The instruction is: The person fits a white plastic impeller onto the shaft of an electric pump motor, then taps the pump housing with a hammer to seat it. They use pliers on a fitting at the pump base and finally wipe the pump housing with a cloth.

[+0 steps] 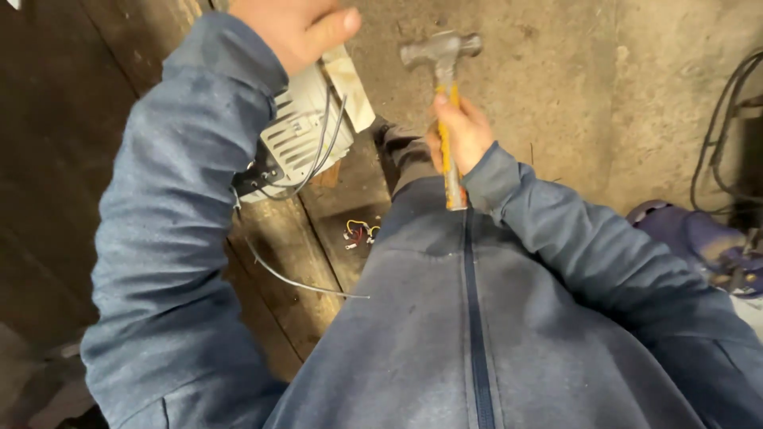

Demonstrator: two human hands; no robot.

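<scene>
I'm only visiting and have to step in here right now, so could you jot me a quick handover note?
Left hand: grips the top of a grey vented motor standing on wooden planks.
Right hand: fingers closed on the yellow handle of a hammer, head raised, clear of the motor.
A bundle of coloured wires lies loose on the planks.
Done: motor steadied, hammer raised. Left: cannot tell from this view.

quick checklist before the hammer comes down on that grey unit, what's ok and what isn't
1. Hammer gripped: ok, right hand is closed round the yellow handle.
2. Grey vented unit steadied: ok, left hand is on its top.
3. Left hand out of the strike path: not ok, it sits on the unit.
4. Loose wires out of the way: not ok, they hang across the unit's face.
5. Unit resting firmly on the wooden planks: cannot tell.
</scene>
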